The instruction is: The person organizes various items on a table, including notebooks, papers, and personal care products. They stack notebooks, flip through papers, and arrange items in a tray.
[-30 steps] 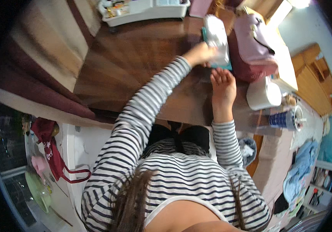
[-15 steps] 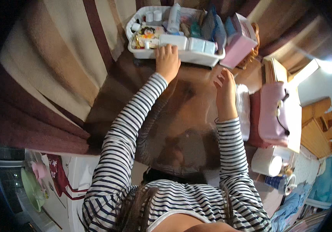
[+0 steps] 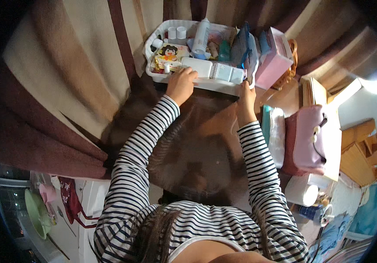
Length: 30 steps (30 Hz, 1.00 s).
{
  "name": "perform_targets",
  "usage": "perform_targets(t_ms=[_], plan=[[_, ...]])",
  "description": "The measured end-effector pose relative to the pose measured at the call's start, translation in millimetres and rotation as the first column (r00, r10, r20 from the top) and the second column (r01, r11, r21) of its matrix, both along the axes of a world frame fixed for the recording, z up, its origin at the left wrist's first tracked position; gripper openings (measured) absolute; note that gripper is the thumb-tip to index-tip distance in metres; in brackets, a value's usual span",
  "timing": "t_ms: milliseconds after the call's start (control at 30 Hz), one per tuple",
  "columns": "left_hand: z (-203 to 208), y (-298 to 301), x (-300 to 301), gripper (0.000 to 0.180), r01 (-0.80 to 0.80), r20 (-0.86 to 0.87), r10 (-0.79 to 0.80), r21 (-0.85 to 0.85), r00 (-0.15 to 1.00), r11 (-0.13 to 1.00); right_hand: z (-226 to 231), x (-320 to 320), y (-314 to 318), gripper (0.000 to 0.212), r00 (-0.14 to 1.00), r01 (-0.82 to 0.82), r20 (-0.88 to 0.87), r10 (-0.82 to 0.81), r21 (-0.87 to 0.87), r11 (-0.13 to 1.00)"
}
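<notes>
A white plastic basket (image 3: 215,86) filled with small items stands at the far side of the brown table. My left hand (image 3: 182,84) has its fingers bent over the near rim, beside a white flat case (image 3: 197,69). At the near right corner, my right hand (image 3: 246,97) closes around the rim; its fingertips are partly hidden. Between the hands, a pale spiral notebook (image 3: 226,72) lies inside along the near wall. Behind are a white tube (image 3: 201,37), white-capped bottles (image 3: 181,33), a card with a cartoon figure (image 3: 169,53) and a blue pouch (image 3: 242,44).
A pink box (image 3: 276,61) stands right of the basket. Along the table's right side are a clear-wrapped white pack (image 3: 277,138), a pink bag (image 3: 310,138) and a white paper roll (image 3: 301,193). Striped curtains (image 3: 78,74) hang behind and to the left.
My right hand has moved from above the table to the basket's near right corner and closed on it. My left hand stays at the near rim. The view has tilted slightly upward.
</notes>
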<state>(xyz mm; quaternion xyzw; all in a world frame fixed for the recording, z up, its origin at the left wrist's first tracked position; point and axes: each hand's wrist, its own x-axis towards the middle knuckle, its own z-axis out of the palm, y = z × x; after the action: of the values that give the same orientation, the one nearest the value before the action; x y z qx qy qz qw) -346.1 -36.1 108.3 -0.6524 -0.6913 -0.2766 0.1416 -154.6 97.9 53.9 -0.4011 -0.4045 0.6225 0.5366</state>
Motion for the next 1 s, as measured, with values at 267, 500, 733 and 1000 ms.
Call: perform_targets(t_ms=[267, 500, 733, 1000], plan=[[12, -74, 72, 0.017, 0.04, -0.076, -0.036, 0.053, 0.996, 0.998, 6, 67, -77, 0.025, 0.998, 0.019, -0.063, -0.011, 0.124, 0.992], [8, -118, 114, 0.024, 0.116, -0.095, -0.102, 0.148, 0.99, 0.982, -16, 118, -114, 0.042, 0.996, -0.049, -0.062, 0.063, 0.199, 0.979], [-9, -126, 95, 0.026, 0.078, -0.069, -0.065, 0.205, 0.995, 0.976, -15, 111, -112, 0.078, 0.944, -0.064, 0.317, -0.092, 0.449, 0.891], [-4, -95, 72, 0.025, -0.005, -0.025, 0.009, 0.148, 1.0, 0.989, -3, 81, -88, 0.083, 0.966, -0.168, 0.249, 0.067, 0.411, 0.896]])
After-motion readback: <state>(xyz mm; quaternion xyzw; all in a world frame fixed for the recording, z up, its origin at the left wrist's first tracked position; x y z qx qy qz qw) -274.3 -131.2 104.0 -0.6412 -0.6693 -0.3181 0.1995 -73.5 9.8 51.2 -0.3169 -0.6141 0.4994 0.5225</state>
